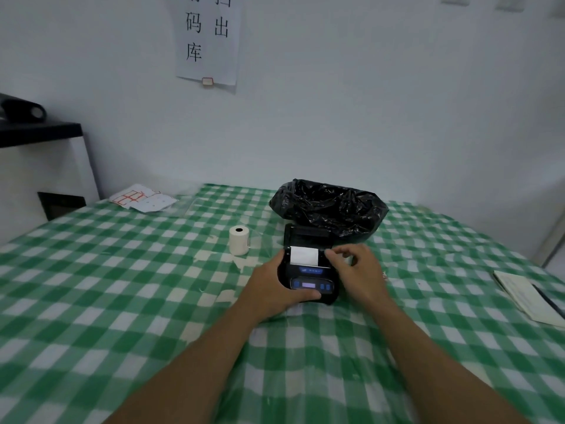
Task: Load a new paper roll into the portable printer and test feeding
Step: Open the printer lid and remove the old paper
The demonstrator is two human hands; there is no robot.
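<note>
Printer (312, 283) sits on the table (122, 270), centre of frame, in front of a black bag (330, 206). Lid (305, 232) is open, tipped back toward the bag. White paper (304, 256) shows in the bay, its long axis running left-right across the frame.

Left grip (275, 286): clenched round the printer's left side, thumb across the lower front edge. It is steadying the body.

Right grip (357, 270): fingers curled, tips at the right end of the bay, touching or just beside the paper's right edge. Cannot tell whether it pinches paper, presses the housing, or holds nothing.

Second roll (239, 240) stands upright on the table, left of the printer and apart from it, core hole up. It is nearer the left grip. Cannot tell which roll is the new one.

Judgement: the step is seating or squaring the paper in the bay. The key relation is that the right grip sits at the axis's right end, so any correction is a sideways nudge toward frame left. Lid closing and feed test are not yet done.
</note>
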